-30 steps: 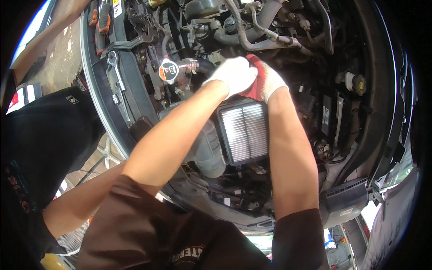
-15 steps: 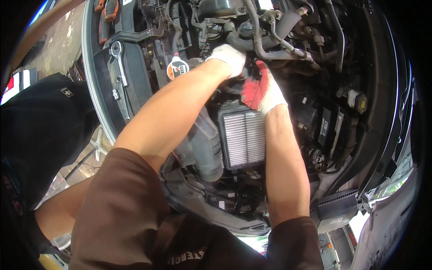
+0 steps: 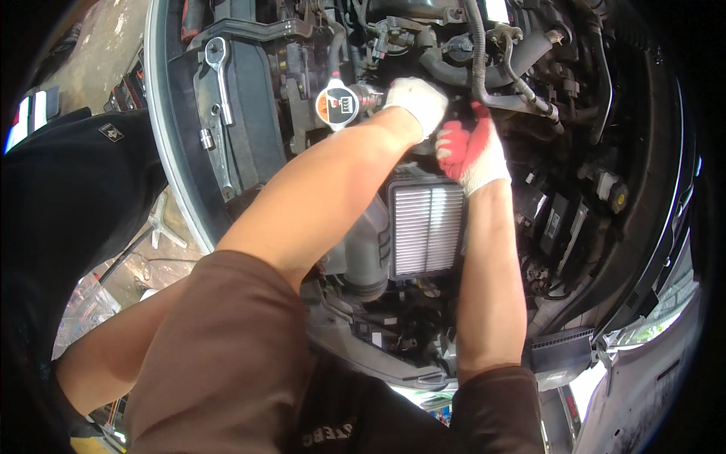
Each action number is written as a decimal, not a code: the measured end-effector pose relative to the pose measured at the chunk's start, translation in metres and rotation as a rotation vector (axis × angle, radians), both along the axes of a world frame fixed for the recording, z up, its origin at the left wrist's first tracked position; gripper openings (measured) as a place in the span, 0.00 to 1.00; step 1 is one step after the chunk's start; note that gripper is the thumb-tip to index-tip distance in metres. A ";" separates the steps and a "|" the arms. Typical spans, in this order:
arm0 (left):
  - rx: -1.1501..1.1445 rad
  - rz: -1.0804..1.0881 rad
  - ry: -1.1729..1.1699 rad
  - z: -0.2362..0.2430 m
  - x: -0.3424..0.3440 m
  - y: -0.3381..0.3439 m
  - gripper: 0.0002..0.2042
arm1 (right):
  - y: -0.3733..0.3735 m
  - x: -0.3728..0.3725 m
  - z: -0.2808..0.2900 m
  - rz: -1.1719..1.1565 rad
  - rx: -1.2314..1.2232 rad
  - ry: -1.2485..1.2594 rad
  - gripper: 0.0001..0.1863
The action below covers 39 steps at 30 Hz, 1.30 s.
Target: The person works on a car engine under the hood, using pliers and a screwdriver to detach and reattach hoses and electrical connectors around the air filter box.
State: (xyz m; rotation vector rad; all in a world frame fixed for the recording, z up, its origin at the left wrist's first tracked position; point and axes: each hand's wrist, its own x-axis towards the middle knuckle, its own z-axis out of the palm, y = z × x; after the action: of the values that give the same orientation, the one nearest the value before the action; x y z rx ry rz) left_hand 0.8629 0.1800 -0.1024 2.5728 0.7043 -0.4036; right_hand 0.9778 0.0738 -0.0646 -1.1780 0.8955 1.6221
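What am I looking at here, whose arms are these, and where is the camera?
There is no machine at work: a person leans over a car's open engine bay, and a wide fisheye camera on their head looks down, so straight edges bend near the rim. The two bare forearms coming up from the bottom are theirs. Both hands wear white work gloves with red palms. The left hand and right hand are close together, reaching down among black hoses above the air filter; what the fingers grip is hidden. Below them lies the white pleated air filter, uncovered in its box. Left of the hands sits a round radiator cap. A ratchet wrench rests on the front panel. At the far left stands another person in dark clothing.
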 end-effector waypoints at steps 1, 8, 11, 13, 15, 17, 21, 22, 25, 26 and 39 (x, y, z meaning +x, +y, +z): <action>-0.016 0.022 0.017 0.003 -0.001 -0.002 0.10 | -0.005 -0.003 -0.003 -0.004 -0.034 0.025 0.36; 0.208 -0.073 -0.117 0.003 -0.004 -0.011 0.08 | -0.015 -0.012 -0.017 -0.082 0.073 0.104 0.36; 0.176 -0.114 -0.118 0.007 0.000 -0.006 0.09 | -0.020 -0.005 -0.023 -0.059 0.100 0.127 0.34; 0.159 -0.087 -0.195 0.012 -0.001 -0.001 0.09 | -0.025 -0.011 -0.027 -0.059 0.053 -0.020 0.34; 0.177 -0.088 -0.166 0.016 0.001 0.001 0.09 | -0.026 -0.017 -0.032 -0.126 0.015 -0.108 0.35; 0.184 -0.093 -0.167 0.015 -0.003 0.004 0.09 | -0.016 -0.028 -0.030 -0.174 -0.072 -0.107 0.35; 0.110 -0.077 -0.135 0.005 -0.003 0.007 0.11 | -0.014 -0.023 -0.018 -0.005 -0.061 -0.147 0.36; 0.070 -0.034 -0.153 0.002 -0.004 0.005 0.11 | -0.013 -0.018 -0.016 -0.005 -0.063 -0.148 0.36; 0.010 0.006 -0.120 0.007 -0.001 0.003 0.11 | 0.005 -0.007 0.002 0.081 -0.082 -0.272 0.36; -0.011 -0.001 -0.066 0.008 -0.002 0.002 0.11 | 0.021 -0.008 0.014 0.010 -0.159 -0.184 0.36; 0.024 -0.013 -0.124 0.003 -0.005 0.010 0.12 | -0.015 -0.033 -0.018 0.044 -0.126 -0.309 0.30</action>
State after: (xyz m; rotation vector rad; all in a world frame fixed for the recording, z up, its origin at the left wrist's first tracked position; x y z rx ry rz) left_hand 0.8580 0.1900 -0.0989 2.6005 0.6527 -0.2389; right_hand 0.9452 0.0587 -0.0830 -1.4971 0.7841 1.3837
